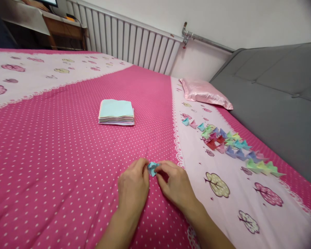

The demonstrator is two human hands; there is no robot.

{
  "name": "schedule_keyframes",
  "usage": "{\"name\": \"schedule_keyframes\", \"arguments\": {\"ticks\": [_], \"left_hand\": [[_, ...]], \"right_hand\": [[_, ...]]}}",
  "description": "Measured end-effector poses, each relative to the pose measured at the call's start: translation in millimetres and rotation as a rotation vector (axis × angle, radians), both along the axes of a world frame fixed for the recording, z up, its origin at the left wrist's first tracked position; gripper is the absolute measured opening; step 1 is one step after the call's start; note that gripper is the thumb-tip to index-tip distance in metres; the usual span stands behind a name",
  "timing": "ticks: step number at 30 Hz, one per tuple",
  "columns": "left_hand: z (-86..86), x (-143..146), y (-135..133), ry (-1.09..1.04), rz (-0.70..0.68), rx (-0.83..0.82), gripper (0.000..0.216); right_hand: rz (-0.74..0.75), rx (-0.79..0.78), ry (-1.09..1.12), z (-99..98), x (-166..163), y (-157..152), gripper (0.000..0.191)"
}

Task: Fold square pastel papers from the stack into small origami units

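Note:
Between my two hands is a small light-blue folded paper [152,168], just over the pink dotted bedsheet [75,155]. The fingers of my left hand [135,180] are closed on its left side. On the right side my right hand [175,181] pinches it between thumb and fingers. Parts of the folded paper are hidden by my fingertips. Beyond my hands lies a stack of square coloured paper [116,111], light blue on top. Off to the right, several small folded paper boats [220,139] in many colours stand in rows on the printed white band.
A pink satin pillow [204,93] lies by the grey padded headboard [272,76]. Against the wall behind the bed is a white radiator [134,34] with a pipe [209,39]. At the far left, a person's hand [35,4] rests at a desk [63,29].

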State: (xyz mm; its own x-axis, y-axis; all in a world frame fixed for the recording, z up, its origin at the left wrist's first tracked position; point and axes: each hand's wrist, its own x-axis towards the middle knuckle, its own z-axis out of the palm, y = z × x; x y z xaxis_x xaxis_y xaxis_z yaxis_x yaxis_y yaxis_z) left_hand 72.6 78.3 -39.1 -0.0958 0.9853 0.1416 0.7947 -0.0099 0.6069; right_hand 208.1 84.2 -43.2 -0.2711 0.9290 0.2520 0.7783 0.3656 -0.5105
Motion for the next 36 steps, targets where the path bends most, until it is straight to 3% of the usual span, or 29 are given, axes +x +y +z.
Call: {"name": "schedule_keyframes", "arguments": {"ticks": [12,25,36], "left_hand": [[2.2,1.7,-0.5,-0.075,-0.01,-0.027,0.01],[-7.6,4.2,3.5,-0.761,-0.105,-0.106,0.02],[-7.9,4.6,5.5,-0.922,-0.126,-0.113,0.022]], "right_hand": [[-0.068,0.021,0.098,0.1,-2.7,0.6,0.013],[-0.244,0.056,0.398,-1.0,-9.9,-3.1,0.007],[-0.033,0.157,0.327,8.4,-10.8,-6.1,0.022]]}}
